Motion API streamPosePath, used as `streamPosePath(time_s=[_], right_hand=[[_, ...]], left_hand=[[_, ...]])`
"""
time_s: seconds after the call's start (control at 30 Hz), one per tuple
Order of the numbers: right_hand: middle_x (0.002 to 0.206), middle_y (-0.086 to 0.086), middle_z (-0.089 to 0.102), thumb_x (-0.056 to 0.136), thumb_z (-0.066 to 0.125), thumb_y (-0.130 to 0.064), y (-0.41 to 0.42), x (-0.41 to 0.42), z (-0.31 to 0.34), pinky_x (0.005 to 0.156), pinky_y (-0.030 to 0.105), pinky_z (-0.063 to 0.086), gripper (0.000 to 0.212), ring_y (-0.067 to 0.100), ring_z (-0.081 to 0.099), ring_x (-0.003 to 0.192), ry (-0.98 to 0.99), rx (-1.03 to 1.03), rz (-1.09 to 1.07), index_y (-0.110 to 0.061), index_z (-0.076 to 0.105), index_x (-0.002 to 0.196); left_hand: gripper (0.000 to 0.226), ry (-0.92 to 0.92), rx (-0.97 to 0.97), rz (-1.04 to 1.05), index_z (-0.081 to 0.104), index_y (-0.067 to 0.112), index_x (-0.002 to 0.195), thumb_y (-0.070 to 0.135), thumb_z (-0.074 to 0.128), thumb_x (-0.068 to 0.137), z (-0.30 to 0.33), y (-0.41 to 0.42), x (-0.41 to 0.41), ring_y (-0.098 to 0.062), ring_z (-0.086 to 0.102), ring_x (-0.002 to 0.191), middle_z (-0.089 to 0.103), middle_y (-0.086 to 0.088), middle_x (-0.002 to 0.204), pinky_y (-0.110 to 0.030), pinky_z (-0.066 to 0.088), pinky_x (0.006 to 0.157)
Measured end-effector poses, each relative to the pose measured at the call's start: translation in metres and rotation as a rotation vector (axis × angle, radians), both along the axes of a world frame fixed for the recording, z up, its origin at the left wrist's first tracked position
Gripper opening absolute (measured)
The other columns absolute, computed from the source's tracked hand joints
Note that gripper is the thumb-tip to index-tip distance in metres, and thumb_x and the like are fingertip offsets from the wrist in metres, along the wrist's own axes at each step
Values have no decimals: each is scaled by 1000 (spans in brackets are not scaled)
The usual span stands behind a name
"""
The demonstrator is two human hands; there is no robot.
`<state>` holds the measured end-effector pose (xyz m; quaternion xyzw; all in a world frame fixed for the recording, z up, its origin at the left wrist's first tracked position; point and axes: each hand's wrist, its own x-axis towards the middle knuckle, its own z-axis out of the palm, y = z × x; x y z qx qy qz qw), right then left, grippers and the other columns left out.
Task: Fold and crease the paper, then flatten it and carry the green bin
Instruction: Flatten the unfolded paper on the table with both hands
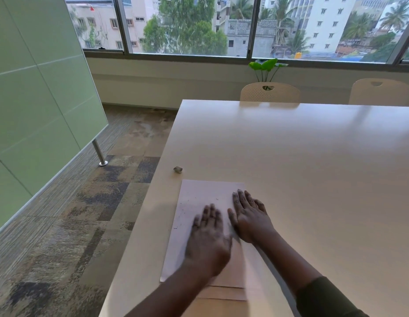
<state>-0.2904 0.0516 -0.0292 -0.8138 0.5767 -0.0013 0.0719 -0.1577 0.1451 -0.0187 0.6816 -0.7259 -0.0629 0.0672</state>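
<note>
Daylit office, pale bench (290,156): left hand (208,243) and right hand (250,219) press flat, fingers spread, gripping nothing, on the white paper sheet (199,197), its long axis running away from the near-left corner.

I see the paper (199,202) lying flat on the desk (301,168) near its left front corner, a pale sheet with small dark specks across its surface. It runs lengthwise away from me, slightly skewed. Its right part and near edge are covered, so I cannot tell any crease.
</note>
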Motion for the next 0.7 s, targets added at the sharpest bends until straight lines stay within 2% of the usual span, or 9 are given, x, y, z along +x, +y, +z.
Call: streamPosePath(time_s=[0.1, 0.2, 0.33, 0.53, 0.6, 0.7], right_hand=[[163, 1, -7, 102, 12, -46, 0, -2, 0, 119, 35, -1, 62, 14, -10, 149, 6, 10, 1, -16, -2, 155], [163, 0, -8, 102, 11, -46, -1, -3, 0, 119, 35, -1, 62, 14, -10, 149, 7, 15, 2, -16, -3, 155], [163, 0, -7, 102, 10, -45, -2, -4, -2, 119, 35, 0, 62, 14, -10, 149, 2, 7, 3, -17, -2, 155], [163, 1, -6, 102, 10, -45, -1, -3, -4, 119, 35, 1, 61, 15, -9, 149, 10, -5, 5, -17, -2, 155], [163, 1, -6, 102, 10, -45, -1, -3, -4, 118, 35, 1, 61, 15, -8, 149, 10, -5, 2, -17, -1, 155], [163, 1, -6, 102, 11, -45, -1, -3, -4, 119, 35, 1, 61, 14, -8, 149, 1, -3, -3, -17, -1, 155]], left_hand=[[67, -17, 41, -75, -18, 17, 148, 53, -8, 93, -7, 2, -17, -15, -26, 143, -21, -4, 159, -38, -16, 116], [80, -43, 72, -14, -15, 16, 150, 61, -19, 84, -12, -1, 1, -15, -26, 144, -24, -4, 158, -39, -14, 118], [68, -58, 100, 134, -13, 17, 151, 54, 8, 98, -14, -3, 50, -17, -21, 146, -24, -4, 158, -40, -7, 120], [68, -57, 53, 375, -4, 7, 153, 45, 15, 100, -6, -3, 104, -21, -13, 149, -14, -11, 161, -39, -6, 120], [66, 5, -11, 328, 3, 5, 153, 42, 18, 100, -1, -8, 91, -21, -6, 150, -6, -13, 162, -38, -2, 121], [67, 121, -36, 106, 11, 6, 153, 44, 16, 98, 5, -13, 48, -19, 1, 150, 4, -13, 162, -33, 0, 120]])
